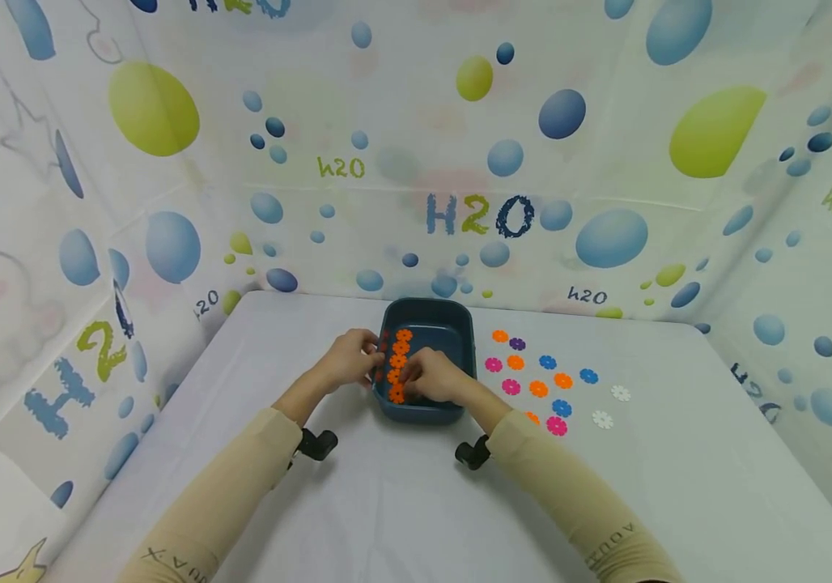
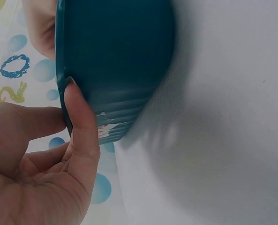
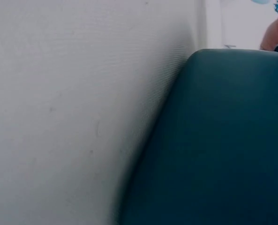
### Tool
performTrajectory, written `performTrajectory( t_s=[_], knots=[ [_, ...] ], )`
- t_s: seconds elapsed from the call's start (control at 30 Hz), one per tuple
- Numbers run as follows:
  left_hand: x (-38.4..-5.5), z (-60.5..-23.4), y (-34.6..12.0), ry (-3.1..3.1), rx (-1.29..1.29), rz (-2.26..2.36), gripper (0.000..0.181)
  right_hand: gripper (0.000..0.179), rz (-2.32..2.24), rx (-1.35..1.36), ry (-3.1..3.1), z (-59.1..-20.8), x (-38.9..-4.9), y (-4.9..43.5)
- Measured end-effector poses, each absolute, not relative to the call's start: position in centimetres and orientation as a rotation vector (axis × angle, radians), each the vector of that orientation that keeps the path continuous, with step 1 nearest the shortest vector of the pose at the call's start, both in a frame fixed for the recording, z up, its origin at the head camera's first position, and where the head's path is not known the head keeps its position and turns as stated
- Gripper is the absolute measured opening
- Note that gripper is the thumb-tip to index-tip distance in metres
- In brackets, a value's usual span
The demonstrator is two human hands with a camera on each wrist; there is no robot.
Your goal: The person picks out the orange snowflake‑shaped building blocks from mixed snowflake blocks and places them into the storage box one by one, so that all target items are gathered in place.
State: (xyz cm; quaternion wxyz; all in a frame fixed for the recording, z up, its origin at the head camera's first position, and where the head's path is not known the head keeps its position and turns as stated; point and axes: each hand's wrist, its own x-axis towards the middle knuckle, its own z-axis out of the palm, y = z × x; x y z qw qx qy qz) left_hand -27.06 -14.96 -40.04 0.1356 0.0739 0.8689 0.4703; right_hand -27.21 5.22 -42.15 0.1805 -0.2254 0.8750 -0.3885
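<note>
A dark teal plastic basin (image 1: 469,344) stands on the white-covered table. Along its left inside lies a row of several orange flower-shaped pieces (image 1: 398,361). My left hand (image 1: 349,357) grips the basin's left rim; in the left wrist view its thumb and a finger pinch that rim from both sides. Reaching over the near right side, my right hand (image 1: 432,375) is inside the basin, its bent fingers right at the lower orange flowers. I cannot tell whether those fingertips hold one. The right wrist view shows mostly the basin's outer wall (image 3: 214,140).
Right of the basin, loose flower pieces lie scattered: orange (image 1: 538,389), pink (image 1: 511,387), blue (image 1: 588,376), purple (image 1: 517,344) and white (image 1: 603,419). My right forearm passes close beside the nearest ones. A patterned curtain (image 1: 401,170) surrounds the table (image 1: 387,502).
</note>
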Motion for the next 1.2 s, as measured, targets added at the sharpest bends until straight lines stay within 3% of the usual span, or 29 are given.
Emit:
performTrajectory(
  t_s=[1.2],
  knots=[
    [-26.78, -39.96, -14.78, 2.545, 0.222, 1.36, 0.035, 0.02, -0.943, -0.704, 2.583, -42.73, -27.7, 4.51]
  ],
)
